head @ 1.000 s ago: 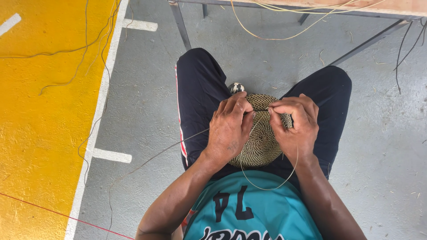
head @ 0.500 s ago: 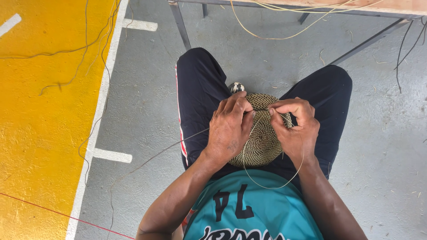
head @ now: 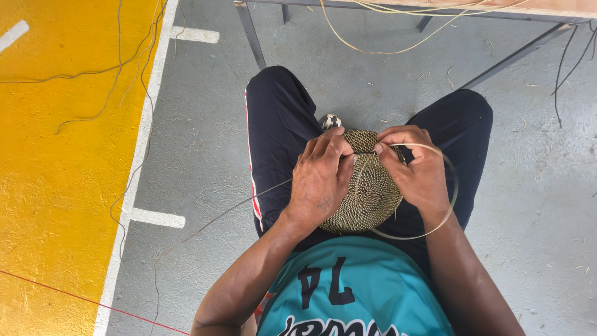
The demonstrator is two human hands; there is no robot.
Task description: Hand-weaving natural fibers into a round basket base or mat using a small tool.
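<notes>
A round, flat woven coil disc [head: 368, 193] of tan fibre rests on my lap, between my dark trouser legs. My left hand [head: 320, 177] grips its left edge, fingers curled over the rim. My right hand [head: 415, 174] pinches a thin pale strand [head: 453, 193] near the disc's upper right edge. The strand loops out to the right, curves under my wrist and comes back below the disc. A small dark-and-white object [head: 330, 121] peeks out just above the disc.
A metal-legged table [head: 252, 34] stands ahead, with loose pale strands [head: 373, 37] hanging from it. Grey concrete floor lies around me; a yellow painted zone [head: 56, 186] with a white border line is to the left. Thin fibres trail across the floor at left.
My right hand has pulled the strand through, and the loop has shifted from below the disc to a wider arc on the right side. My left hand keeps its grip.
</notes>
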